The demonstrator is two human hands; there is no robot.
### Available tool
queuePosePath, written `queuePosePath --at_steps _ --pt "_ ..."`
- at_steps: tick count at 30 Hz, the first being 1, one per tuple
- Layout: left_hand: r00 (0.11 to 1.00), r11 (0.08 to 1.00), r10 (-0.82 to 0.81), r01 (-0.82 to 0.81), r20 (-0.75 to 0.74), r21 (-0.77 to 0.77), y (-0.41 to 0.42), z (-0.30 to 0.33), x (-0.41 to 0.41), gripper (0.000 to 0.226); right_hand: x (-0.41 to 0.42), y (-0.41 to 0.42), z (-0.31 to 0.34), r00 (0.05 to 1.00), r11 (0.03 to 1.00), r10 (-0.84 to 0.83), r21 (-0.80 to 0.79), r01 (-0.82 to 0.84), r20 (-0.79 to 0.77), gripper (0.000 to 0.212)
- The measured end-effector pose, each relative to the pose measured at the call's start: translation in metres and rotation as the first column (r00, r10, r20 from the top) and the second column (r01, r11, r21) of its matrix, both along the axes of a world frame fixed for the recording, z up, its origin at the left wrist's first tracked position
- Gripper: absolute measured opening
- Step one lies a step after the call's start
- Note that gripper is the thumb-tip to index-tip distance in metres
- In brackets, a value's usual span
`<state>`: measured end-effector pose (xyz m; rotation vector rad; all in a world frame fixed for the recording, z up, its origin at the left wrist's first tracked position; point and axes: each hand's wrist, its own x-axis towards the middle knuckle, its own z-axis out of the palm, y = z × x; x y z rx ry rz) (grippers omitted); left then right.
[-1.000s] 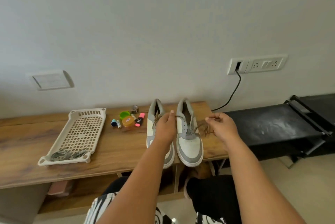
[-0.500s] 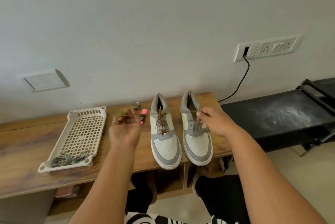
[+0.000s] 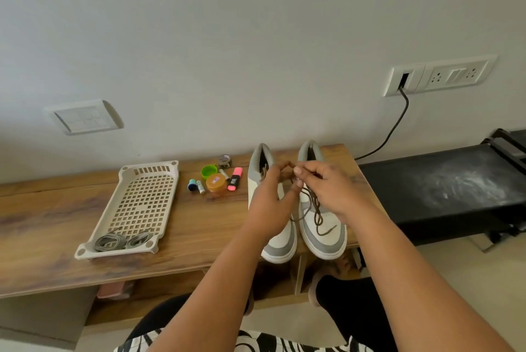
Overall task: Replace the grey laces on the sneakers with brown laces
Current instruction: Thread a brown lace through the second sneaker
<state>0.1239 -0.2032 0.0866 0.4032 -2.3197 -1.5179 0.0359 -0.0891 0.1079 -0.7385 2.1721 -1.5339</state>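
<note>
Both sneakers (image 3: 324,226) stand toes toward me. My left hand (image 3: 270,198) and right hand (image 3: 333,189) pinch the brown lace (image 3: 316,209) above the right sneaker's tongue, ends raised for tying.

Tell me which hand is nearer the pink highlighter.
Left. The left hand works just right of the pink highlighter; the right hand is farther right, over the right sneaker.
</note>
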Motion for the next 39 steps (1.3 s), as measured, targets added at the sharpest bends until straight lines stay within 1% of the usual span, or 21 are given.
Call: queuePosePath --at_steps 1,2,4,7,9,11,12,14,16,18,20,23,25,26,27,29,30,34,37,38,39 --pt "1.0 0.989 0.005 -0.001 -0.023 0.146 0.001 0.002 0.001 0.029 0.001 -0.002 -0.001 0.998 0.997 -0.015 -0.077 0.02 0.062 0.018" --pt "0.999 0.964 0.029 -0.017 -0.042 0.265 0.001 0.005 0.001 0.018 0.0 -0.003 -0.001 0.997 0.992 -0.033 -0.12 0.04 0.068 0.018" --pt "0.995 0.945 0.091 -0.072 -0.045 0.318 -0.004 0.009 0.003 0.01 -0.003 -0.002 -0.001 0.997 0.988 -0.043 -0.144 0.051 0.061 0.019" --pt "0.984 0.926 0.18 -0.173 0.012 0.334 -0.018 0.007 0.003 0.013 -0.006 0.002 -0.002 0.999 0.995 -0.002 -0.096 0.007 0.052 0.012" --pt "0.966 0.88 0.252 -0.25 0.049 0.403 -0.026 0.007 0.003 0.016 -0.008 0.005 -0.005 0.998 1.0 -0.019 0.018 0.02 -0.055 0.01" --pt "0.947 0.8 0.316 -0.302 0.065 0.519 -0.034 0.009 0.002 0.02 -0.011 0.006 -0.003 0.989 0.994 -0.107 0.002 0.108 -0.102 0.01" --pt "0.939 0.74 0.337 -0.311 0.071 0.597 -0.038 0.012 0.002 0.021 -0.011 0.007 -0.001 0.984 0.985 -0.162 -0.066 0.157 -0.074 0.01" --pt "0.921 0.58 0.378 -0.312 0.09 0.752 -0.044 0.02 0.004 0.024 -0.015 0.009 0.003 0.961 0.936 -0.263 -0.217 0.276 0.09 0.013" --pt "0.895 0.445 0.433 -0.316 0.108 0.838 -0.051 0.022 0.006 0.026 -0.02 0.012 0.003 0.911 0.875 -0.361 -0.267 0.405 0.198 0.018" --pt "0.874 0.398 0.473 -0.325 0.111 0.858 -0.055 0.024 0.009 0.026 -0.028 0.017 -0.003 0.852 0.831 -0.48 -0.204 0.518 0.206 0.022" --pt "0.853 0.381 0.508 -0.343 0.116 0.858 -0.059 0.022 0.009 0.023 -0.034 0.021 -0.008 0.789 0.779 -0.572 -0.154 0.608 0.223 0.022" --pt "0.834 0.325 0.542 -0.325 0.106 0.888 -0.063 0.023 0.011 0.026 -0.038 0.023 -0.013 0.689 0.688 -0.639 -0.147 0.711 0.341 0.021" --pt "0.85 0.299 0.521 -0.263 0.073 0.917 -0.064 0.026 0.014 0.027 -0.037 0.025 -0.012 0.623 0.643 -0.654 -0.119 0.756 0.429 0.019" --pt "0.86 0.312 0.508 -0.239 0.051 0.919 -0.063 0.027 0.014 0.026 -0.036 0.026 -0.012 0.598 0.632 -0.646 -0.108 0.768 0.474 0.018" --pt "0.868 0.369 0.495 -0.244 0.033 0.897 -0.062 0.027 0.014 0.026 -0.035 0.026 -0.011 0.588 0.633 -0.626 -0.106 0.767 0.513 0.017" --pt "0.879 0.542 0.477 -0.31 0.017 0.781 -0.058 0.026 0.014 0.025 -0.033 0.023 -0.009 0.617 0.669 -0.558 -0.14 0.73 0.555 0.015" --pt "0.882 0.601 0.471 -0.326 0.006 0.73 -0.054 0.025 0.013 0.025 -0.031 0.021 -0.008 0.652 0.693 -0.523 -0.171 0.7 0.549 0.017" --pt "0.877 0.675 0.481 -0.372 0.002 0.637 -0.045 0.026 0.012 0.03 -0.023 0.01 -0.003 0.769 0.753 -0.494 -0.242 0.612 0.406 0.038" --pt "0.832 0.773 0.55 -0.478 -0.066 0.417 -0.052 0.024 0.014 0.041 -0.023 0.012 0.001 0.773 0.738 -0.486 -0.282 0.613 0.409 0.042" --pt "0.82 0.78 0.566 -0.499 -0.086 0.377 -0.056 0.025 0.016 0.043 -0.023 0.013 0.001 0.782 0.759 -0.525 -0.229 0.609 0.336 0.042" --pt "0.819 0.782 0.568 -0.506 -0.081 0.364 -0.058 0.025 0.017 0.043 -0.026 0.016 -0.001 0.804 0.801 -0.567 -0.109 0.589 0.176 0.039"
